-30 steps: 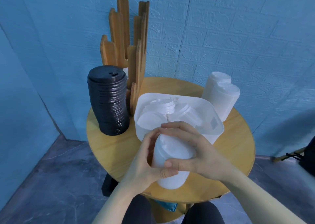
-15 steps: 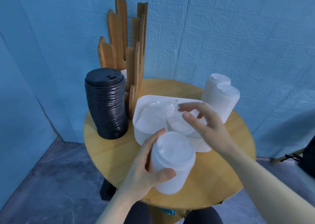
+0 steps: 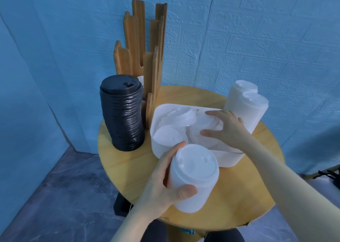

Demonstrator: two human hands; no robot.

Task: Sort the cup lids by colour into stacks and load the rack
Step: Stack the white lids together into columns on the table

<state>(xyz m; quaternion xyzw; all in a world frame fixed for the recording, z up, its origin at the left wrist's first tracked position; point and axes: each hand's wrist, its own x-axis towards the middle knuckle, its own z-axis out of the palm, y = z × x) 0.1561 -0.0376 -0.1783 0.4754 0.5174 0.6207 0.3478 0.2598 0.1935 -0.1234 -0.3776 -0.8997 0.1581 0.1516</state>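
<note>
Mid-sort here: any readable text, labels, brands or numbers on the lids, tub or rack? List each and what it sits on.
No readable text anywhere in this view.
Black lid stack: only a moulded sip-hole mark on top, no lettering.
White lid stack held by the left hand: raised bumps, no words.
White tub: tiny dark speck near its far rim, too small to read.
Wooden rack: plain.

Black lid stack (image 3: 122,113), white lids (image 3: 193,175) (translucent), white bin (image 3: 228,160), tan wooden rack (image 3: 145,45), blue wall (image 3: 257,30)
</note>
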